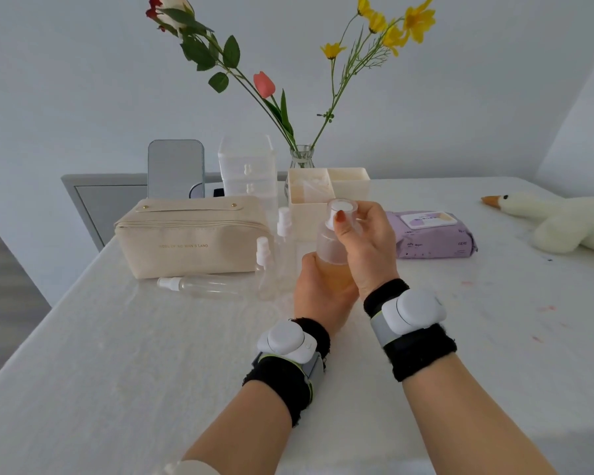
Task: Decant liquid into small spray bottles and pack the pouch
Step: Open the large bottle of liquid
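While the left hand (318,289) clasps the frosted bottle (333,255), right hand (364,248) fingers pinch its clear round cap (342,209)

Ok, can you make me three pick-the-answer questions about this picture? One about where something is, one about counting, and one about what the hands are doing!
1. Where is the white plush goose?
A. on the table's far right
B. inside the pouch
C. in the vase

2. How many small clear spray bottles with white tops are on the table?
A. one
B. three
C. six

3. How is the beige zip pouch?
A. zipped shut
B. wide open
C. upside down

Answers:
1 A: the goose lies on the white table, right of the purple wipes pack.
2 B: two stand and one lies flat by the pouch.
3 A: its zip line is closed while the left hand holds the frosted bottle of amber liquid and the right hand grips its cap.
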